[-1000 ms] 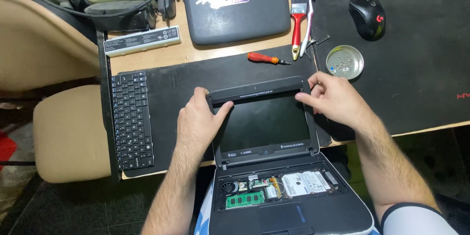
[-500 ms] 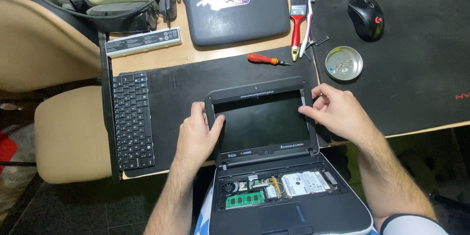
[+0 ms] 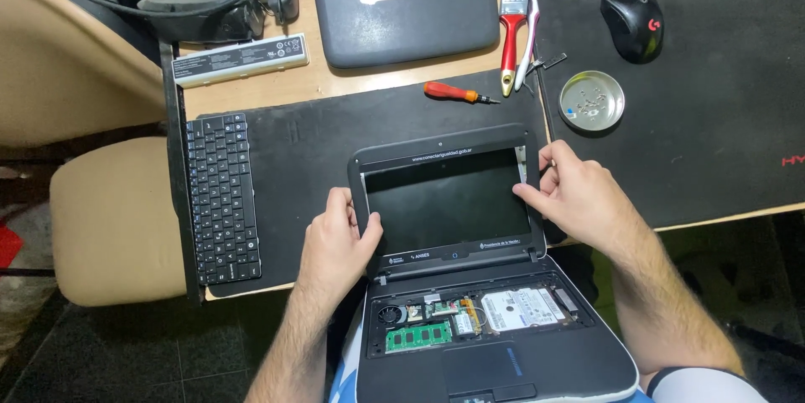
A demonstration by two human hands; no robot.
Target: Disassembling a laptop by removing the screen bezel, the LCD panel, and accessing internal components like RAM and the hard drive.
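laptop (image 3: 453,202): black, dark screen | screwdriver (image 3: 449,92): red-orange handle | brush (image 3: 511,21): red handle | memory module (image 3: 418,337): green

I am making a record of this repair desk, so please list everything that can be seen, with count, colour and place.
small laptop: 1, black, open at desk front, keyboard removed, insides exposed
screen bezel: 1, black, around the laptop screen
loose keyboard: 1, black, desk left
battery pack: 1, white, back left
closed laptop: 1, dark grey, back centre
screwdriver: 1, red and orange, behind the screen
brush: 1, red handle, back centre
round tin: 1, silver, with screws, right
mouse: 1, black, back right
chair: 1, beige, left
left hand: on bezel's left edge
right hand: on bezel's right edge
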